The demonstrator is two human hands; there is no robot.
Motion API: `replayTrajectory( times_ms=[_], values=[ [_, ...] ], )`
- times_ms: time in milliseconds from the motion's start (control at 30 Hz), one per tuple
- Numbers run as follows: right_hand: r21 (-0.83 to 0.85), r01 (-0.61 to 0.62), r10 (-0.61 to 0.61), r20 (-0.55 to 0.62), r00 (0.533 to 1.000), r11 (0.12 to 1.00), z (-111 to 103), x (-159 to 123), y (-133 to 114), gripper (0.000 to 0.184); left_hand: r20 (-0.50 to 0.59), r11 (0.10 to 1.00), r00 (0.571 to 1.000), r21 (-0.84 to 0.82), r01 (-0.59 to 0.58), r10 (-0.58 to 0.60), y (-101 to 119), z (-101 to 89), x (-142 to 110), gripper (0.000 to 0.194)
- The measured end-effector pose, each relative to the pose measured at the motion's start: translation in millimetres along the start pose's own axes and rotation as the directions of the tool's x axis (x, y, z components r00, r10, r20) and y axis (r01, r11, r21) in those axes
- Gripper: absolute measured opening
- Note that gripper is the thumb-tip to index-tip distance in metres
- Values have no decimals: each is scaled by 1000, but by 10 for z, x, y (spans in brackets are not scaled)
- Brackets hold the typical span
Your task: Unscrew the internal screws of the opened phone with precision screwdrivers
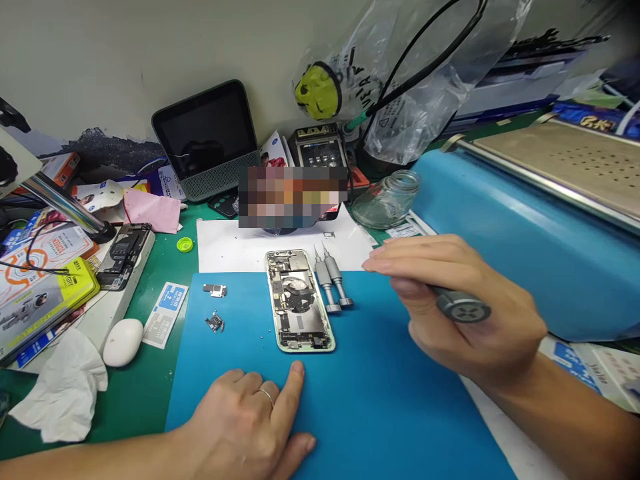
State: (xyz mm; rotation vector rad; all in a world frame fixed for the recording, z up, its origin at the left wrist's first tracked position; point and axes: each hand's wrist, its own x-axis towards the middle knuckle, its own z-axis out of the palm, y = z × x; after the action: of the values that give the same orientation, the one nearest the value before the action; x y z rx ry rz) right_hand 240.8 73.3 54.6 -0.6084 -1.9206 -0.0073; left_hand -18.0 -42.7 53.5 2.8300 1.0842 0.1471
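Observation:
An opened phone with its insides exposed lies on a blue mat. My left hand rests flat on the mat just below the phone, index finger pointing at its lower edge, a ring on one finger. My right hand hovers to the right of the phone, closed around a grey screwdriver whose round cap faces me. Two more grey screwdrivers lie beside the phone's right edge. Two small metal parts sit on the mat to the left.
A second opened phone, a white mouse and crumpled tissue lie at the left. A small screen, a glass jar and a plastic bag stand behind. A blue machine fills the right.

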Motion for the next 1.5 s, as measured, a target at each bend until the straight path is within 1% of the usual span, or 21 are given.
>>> replayTrajectory(
  times_ms=[167,367,567,800,1000,1233,1500],
  values=[
    [5,25,-25,-1,1000,1000,-5,-2,0,49,-17,1000,1000,5,-3,3,5,9,-1,49],
    [12,16,-15,-2,1000,1000,-3,-6,3,53,-10,1000,1000,-9,-6,5,-1,4,-6,49],
    [18,20,-20,1,1000,1000,-6,-6,0,50,-5,1000,1000,-12,-6,6,-5,-1,-7,49],
    [9,-28,28,19,999,1000,-14,-17,-31,49,-4,1000,1000,-13,-2,2,-9,10,-5,50],
    [13,-14,14,21,1000,1000,-2,-10,-24,48,-29,1000,1000,-8,-5,5,-5,12,0,51],
    [2,-24,24,25,999,1000,-5,-8,-35,48,-30,1000,1000,0,-3,3,-11,23,-1,53],
    [16,-1,0,41,999,1000,6,-2,-29,48,-32,1000,999,5,-6,6,-17,27,1,50]
  ],
)
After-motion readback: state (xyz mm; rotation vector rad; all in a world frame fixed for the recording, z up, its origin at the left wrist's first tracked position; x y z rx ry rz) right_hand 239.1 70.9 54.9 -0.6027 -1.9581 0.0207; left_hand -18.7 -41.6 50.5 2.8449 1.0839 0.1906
